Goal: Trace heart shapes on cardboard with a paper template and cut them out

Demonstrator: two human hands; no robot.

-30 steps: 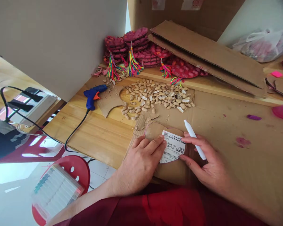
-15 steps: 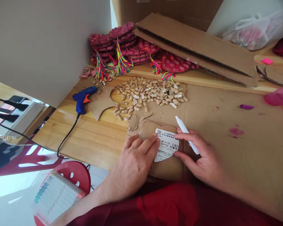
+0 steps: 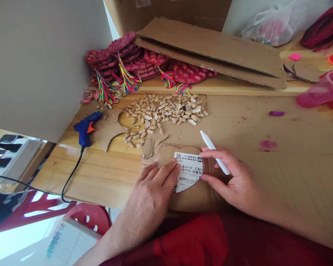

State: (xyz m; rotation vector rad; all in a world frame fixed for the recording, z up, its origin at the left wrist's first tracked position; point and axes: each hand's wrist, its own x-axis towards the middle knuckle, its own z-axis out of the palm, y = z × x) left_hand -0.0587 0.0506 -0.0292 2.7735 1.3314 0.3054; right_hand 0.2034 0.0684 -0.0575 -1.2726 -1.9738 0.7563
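Observation:
A rounded, heart-like cardboard piece (image 3: 166, 152) with a white printed label (image 3: 190, 170) lies on the cardboard sheet in front of me. My left hand (image 3: 158, 181) rests flat across its left side, fingers stretched out over the label's edge. A slim white marker (image 3: 211, 149) is tucked between the fingers of my right hand (image 3: 233, 173), its tapered end pointing up and away. The thumb and index fingertip of that hand touch the right edge of the cardboard piece. Part of the piece is hidden under my left hand.
Peanuts in shells (image 3: 166, 111) are heaped beyond the hands. A blue glue gun (image 3: 86, 127) with a cord lies left, beside a cardboard offcut (image 3: 108, 129). Stacked red tasselled pieces (image 3: 127, 55) and cardboard sheets (image 3: 211, 51) stand behind. A purple cap (image 3: 276, 113) lies right.
The view has swung to the right, so the table's things sit farther left in the picture. Both hands keep nearly the same hold on the cardboard piece and marker.

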